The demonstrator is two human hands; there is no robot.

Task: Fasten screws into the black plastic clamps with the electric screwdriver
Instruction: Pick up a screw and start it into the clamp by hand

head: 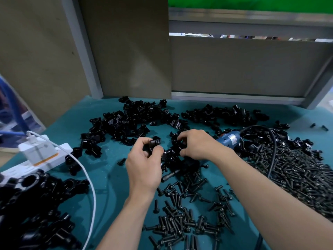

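One view only: head-worn, wide-angle. It looks forward and down onto a teal bench top (111,195). Both forearms enter from the bottom edge. The left hand (144,165) and right hand (196,144) sit near frame centre, close under the lens. Black clamps (126,121) fill the middle distance just beyond the hands. Grey partition panels (243,65) at the bench's far edge take the upper half. Straight edges bow toward the frame's sides.

My left hand (144,164) covers most of the clamp (154,142) it pinches. My right hand (195,144) hides part of the electric screwdriver (229,139). The screw pile (297,177) runs off the right edge.
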